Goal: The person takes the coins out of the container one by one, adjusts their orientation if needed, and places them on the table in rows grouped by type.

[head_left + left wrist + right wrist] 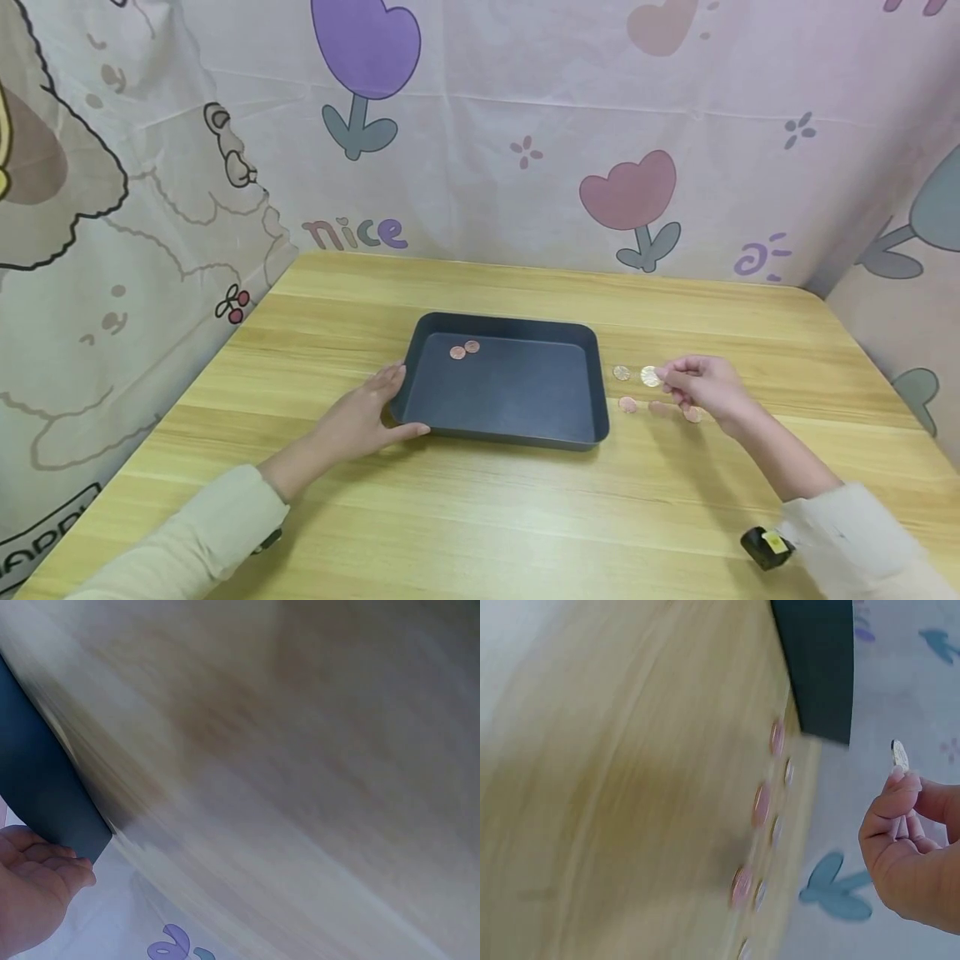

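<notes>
Our right hand [708, 388] pinches a coin [901, 756] by its edge, so it may slip; our left hand [360, 423], spread, touches the tray [517, 385] at left.

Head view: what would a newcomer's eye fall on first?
Likely the dark tray near the middle of the table, two coppery coins lying in its far left part. Next, the right hand, pinching a shiny coin right of the tray. Then the purple tulip on the cloth behind.
</notes>
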Motion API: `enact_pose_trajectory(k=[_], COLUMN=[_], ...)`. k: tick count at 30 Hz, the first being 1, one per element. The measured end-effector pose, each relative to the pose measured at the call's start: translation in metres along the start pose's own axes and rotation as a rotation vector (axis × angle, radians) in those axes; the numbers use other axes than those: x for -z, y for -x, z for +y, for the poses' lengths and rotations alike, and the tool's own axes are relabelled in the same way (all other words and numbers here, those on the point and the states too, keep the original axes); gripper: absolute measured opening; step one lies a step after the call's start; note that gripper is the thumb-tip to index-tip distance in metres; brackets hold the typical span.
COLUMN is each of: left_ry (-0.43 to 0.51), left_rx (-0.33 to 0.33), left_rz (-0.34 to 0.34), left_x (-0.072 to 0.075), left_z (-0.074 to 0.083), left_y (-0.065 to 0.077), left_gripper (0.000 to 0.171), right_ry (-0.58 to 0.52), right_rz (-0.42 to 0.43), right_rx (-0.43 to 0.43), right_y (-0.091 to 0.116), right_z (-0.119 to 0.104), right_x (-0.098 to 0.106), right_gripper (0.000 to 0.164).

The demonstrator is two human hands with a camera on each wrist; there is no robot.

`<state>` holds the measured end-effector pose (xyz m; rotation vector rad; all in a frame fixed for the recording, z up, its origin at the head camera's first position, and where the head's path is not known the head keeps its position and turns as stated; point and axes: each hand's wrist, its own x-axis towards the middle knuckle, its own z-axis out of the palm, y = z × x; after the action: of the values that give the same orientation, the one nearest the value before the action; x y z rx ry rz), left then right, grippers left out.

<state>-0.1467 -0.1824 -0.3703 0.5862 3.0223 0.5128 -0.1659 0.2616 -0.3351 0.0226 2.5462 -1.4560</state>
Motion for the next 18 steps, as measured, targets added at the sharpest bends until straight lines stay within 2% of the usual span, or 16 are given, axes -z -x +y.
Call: enact_pose_trajectory(k=[3,12,18], left_ry=[0.000,0.006,0.007], left_rx=[-0.003,-0.001,-0.001], left_rz=[0.003,0.005,0.005], left_x=[0.000,-0.001,-0.001], left_z=[0.000,-0.002,-0.003], left_y=[0.000,-0.001,-0.001], left_gripper=[0.095,0.096,0.096], right_ry=[-0.009,0.057,-0.004], right_rz=[0.009,0.070,0.073], right_rx=[-0.029,-0.107,-0.192], right_y=[0.000,-0.005,-0.011], right_z=[0.012,0.046,0.065], right_x=[0.015,0.052,0.068], right_gripper=[0.019,0.022,0.019])
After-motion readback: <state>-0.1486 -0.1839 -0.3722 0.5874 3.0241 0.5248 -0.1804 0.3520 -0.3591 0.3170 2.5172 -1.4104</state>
